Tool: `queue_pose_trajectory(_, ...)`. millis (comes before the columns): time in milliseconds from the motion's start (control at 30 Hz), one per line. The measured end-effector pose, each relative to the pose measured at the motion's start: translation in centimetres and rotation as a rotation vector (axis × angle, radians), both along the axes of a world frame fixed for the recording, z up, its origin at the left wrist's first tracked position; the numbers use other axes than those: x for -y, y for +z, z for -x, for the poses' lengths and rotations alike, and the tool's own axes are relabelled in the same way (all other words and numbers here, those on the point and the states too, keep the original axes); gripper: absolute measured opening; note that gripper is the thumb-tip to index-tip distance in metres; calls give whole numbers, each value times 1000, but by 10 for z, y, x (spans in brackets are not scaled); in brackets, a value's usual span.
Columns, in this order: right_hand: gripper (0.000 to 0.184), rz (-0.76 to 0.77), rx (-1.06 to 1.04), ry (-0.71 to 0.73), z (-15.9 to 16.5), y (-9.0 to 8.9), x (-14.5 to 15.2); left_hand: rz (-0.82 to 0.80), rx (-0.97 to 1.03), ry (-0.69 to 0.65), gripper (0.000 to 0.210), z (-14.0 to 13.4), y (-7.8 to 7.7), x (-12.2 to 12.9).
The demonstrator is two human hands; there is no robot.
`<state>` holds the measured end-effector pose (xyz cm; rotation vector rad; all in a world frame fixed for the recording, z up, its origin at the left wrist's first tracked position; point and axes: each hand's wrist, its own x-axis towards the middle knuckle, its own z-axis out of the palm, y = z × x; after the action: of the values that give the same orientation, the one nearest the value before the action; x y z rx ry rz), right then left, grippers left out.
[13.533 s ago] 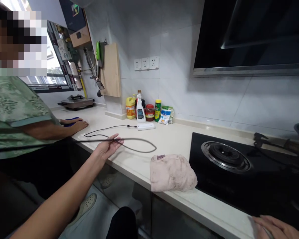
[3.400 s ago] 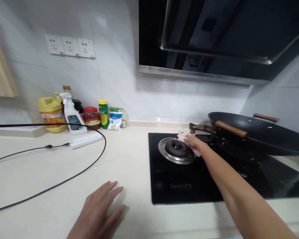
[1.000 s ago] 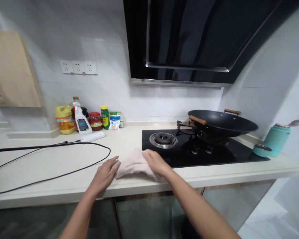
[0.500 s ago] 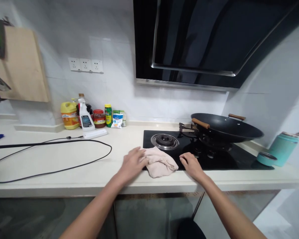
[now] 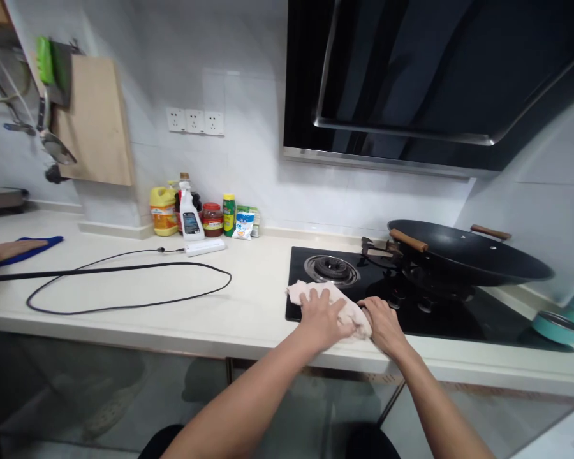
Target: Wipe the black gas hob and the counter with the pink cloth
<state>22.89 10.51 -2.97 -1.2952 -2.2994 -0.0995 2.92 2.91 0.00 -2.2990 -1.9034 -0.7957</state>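
A pale pink cloth point(image 5: 349, 312) lies bunched over the front left corner of the black glass stove point(image 5: 449, 315) and reaches onto the counter edge. My left hand point(image 5: 319, 319) rests on top of it with the fingers spread, pressing down rather than wrapped round it. At the cloth's right end, my right hand point(image 5: 384, 324) has its fingers bent and closed on the edge. Just behind the cloth is the round left burner point(image 5: 332, 269).
A large black wok point(image 5: 473, 258) sits on the right burner below the range hood point(image 5: 411, 83). A teal container point(image 5: 557, 328) stands far right. On the left, a black cable point(image 5: 172, 307) loops across the counter point(image 5: 253, 280). Another person's hand point(image 5: 14, 250) rests on a blue cloth point(image 5: 52, 242).
My left hand has moved right, from the cloth's left edge onto its top. The cloth's right end now meets my right hand. The view has turned left, showing another person's hand.
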Motion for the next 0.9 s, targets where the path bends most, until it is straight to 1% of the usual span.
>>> queue_pose_trajectory(67,35,-22,-25,-9,0,-2,0,-108,-26,-53,53,11,-5,31)
queue_pose_trajectory(133,35,-44,-28,-21,1,-4,0,-163,-29,-103,44,32,-7,59)
queue_pose_trajectory(200,34,-57,-21,-25,1,-4,0,-168,-20,-126,41,64,-7,82)
queue_pose_trajectory(267,35,-62,-16,-25,1,-5,0,-137,-21,-105,43,105,-8,100)
queue_pose_trajectory(300,35,-61,-15,-25,1,-5,0,-107,-24,-64,43,127,-9,107)
queue_pose_trajectory(367,36,-58,-10,-24,1,-4,0,-79,-37,67,45,173,-13,122)
queue_pose_trajectory(500,37,-42,3,-39,2,-2,2,-76,-144,287,53,260,-19,156)
queue_pose_trajectory(567,37,-33,15,-45,3,0,4,-39,-215,379,56,297,-17,173)
queue_pose_trajectory(667,37,-23,35,-52,3,2,6,2,-306,418,56,342,-7,193)
queue_pose_trajectory(733,38,-17,44,-54,4,2,6,15,-331,446,62,362,-1,200)
queue_pose_trajectory(800,39,-14,52,-50,5,2,6,-3,-324,489,69,370,3,201)
queue_pose_trajectory(833,39,-13,52,-49,5,1,6,-19,-315,499,71,368,3,200)
queue_pose_trajectory(900,39,-19,38,-50,4,-1,8,-46,-306,482,71,355,3,196)
